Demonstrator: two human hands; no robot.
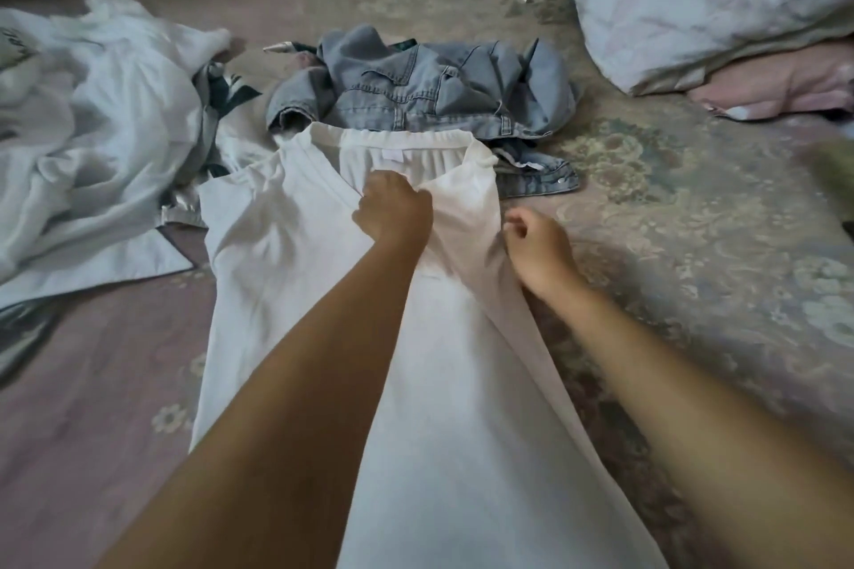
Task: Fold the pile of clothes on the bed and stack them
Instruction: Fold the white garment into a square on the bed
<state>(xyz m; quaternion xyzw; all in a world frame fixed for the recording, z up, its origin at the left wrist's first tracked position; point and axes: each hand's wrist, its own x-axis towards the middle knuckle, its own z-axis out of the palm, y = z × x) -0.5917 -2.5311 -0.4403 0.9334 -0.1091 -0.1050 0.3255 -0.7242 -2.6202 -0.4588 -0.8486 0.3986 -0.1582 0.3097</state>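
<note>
Flattening the white pants (286,291) on the bed (693,245): my left hand (395,210) bunches fabric below the waistband, my right hand (538,252) pinches the side edge. Next I'd probably fold them; the jacket (416,88) waits just beyond my hands.

White elastic-waist trousers (295,273) are lying flat lengthwise, pinched near the waistband; beyond the grip, a crumpled denim jacket (416,88) is lying.

No readable text. Dark print on crumpled white garment (11,46) at 9 o'clock too blurred; small tag (392,157) inside white trousers (286,245) waistband blank.
</note>
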